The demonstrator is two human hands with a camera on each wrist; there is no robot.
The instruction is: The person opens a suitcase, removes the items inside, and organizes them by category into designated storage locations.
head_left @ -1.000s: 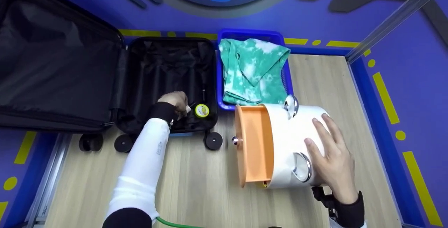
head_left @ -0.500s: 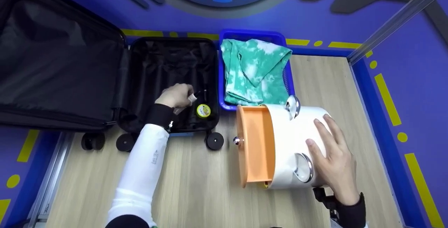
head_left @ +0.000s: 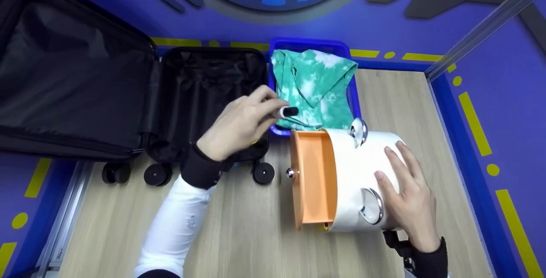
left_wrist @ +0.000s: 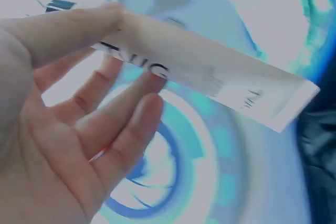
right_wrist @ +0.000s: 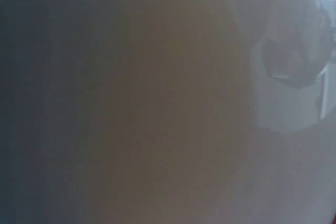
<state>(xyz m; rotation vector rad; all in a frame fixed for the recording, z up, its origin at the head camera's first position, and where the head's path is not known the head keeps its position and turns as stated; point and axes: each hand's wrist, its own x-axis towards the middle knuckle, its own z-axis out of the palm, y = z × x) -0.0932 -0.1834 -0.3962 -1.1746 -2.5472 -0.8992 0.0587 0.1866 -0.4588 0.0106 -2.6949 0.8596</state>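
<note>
Thumb and fingers of my left hand [head_left: 241,124] pinch a white squeeze tube [left_wrist: 215,69] with a black cap. In the head view the cap points right, over the green cloth's front left part. The left wrist view shows the tube's flat crimped end and dark lettering. My right hand [head_left: 407,192] rests with fingers extended on a white drawer box [head_left: 356,154] with round chrome-rimmed parts. Its orange drawer [head_left: 315,175] is pulled out on the left, and no contents show inside. The right wrist view is mostly a dark blur.
A black suitcase [head_left: 200,94] lies open at the left, its lid [head_left: 81,82] leaning back. A yellow-green round container is almost hidden behind the left hand. At the back, a blue basket [head_left: 307,43] holds a green tie-dye cloth [head_left: 320,82]. Blue walls enclose the wooden surface.
My left hand has lifted out of the suitcase and moved right and up with the tube, whose black cap now shows. The right hand and drawer box stay put.
</note>
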